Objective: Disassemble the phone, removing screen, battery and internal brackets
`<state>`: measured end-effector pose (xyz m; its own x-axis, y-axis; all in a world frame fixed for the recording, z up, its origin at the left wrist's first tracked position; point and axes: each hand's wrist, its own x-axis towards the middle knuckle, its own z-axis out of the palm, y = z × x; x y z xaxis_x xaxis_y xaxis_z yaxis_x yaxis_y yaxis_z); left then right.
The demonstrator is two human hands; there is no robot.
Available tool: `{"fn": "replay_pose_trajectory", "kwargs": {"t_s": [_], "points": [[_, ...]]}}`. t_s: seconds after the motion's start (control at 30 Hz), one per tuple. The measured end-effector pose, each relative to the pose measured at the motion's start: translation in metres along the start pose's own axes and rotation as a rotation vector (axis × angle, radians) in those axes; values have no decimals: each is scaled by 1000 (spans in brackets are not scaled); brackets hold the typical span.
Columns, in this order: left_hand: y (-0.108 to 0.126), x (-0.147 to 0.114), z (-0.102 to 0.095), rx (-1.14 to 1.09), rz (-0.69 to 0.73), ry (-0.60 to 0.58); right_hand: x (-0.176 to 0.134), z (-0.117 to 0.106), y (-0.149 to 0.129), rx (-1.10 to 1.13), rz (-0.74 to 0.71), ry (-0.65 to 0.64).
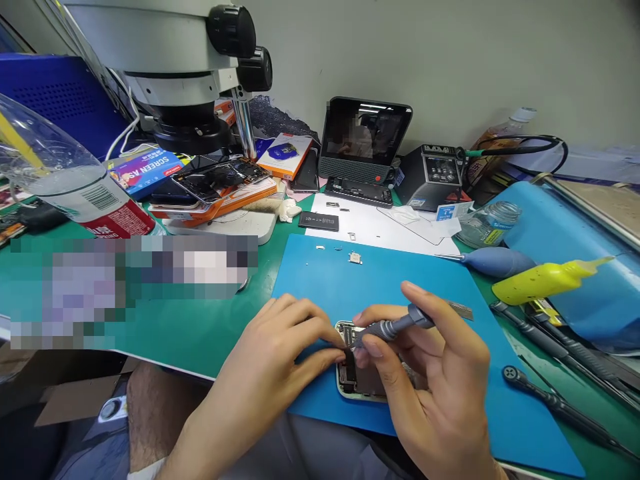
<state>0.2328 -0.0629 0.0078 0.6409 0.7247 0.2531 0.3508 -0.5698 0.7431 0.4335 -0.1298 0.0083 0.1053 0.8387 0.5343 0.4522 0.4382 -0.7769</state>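
An opened phone lies on the blue mat, its inside facing up, partly covered by both hands. My right hand grips a small grey screwdriver between thumb and fingers. The index finger rests at its rear end, and the tip points down into the upper left of the phone. My left hand reaches over the phone's left edge. Its thumb and fingertips are pressed together beside the screwdriver tip; what they pinch is too small to tell. A small metal part sits farther back on the mat.
A microscope overhangs the back left, near a plastic bottle. White paper bears a black battery. To the right are a blue air blower, a yellow bottle, tweezers and a black-handled tool.
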Motion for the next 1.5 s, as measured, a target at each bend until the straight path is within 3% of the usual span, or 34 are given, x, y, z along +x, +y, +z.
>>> {"fn": "replay_pose_trajectory", "kwargs": {"t_s": [0.17,0.37,0.57,0.77,1.1,1.5], "points": [[0,0,0,-8,-11,-9,-2,-1,1,-95,-30,39],[1,0,1,-2,-32,8,-6,-2,6,-85,-108,-91],[2,0,1,-12,-43,8,-1,-2,7,-105,-144,-108],[1,0,2,-5,-34,13,8,-5,1,-272,-357,-146],[3,1,-2,-39,-56,-8,3,-10,1,-142,-296,-136],[0,-1,-2,-43,-24,12,-3,-2,2,-114,-131,13]]}}
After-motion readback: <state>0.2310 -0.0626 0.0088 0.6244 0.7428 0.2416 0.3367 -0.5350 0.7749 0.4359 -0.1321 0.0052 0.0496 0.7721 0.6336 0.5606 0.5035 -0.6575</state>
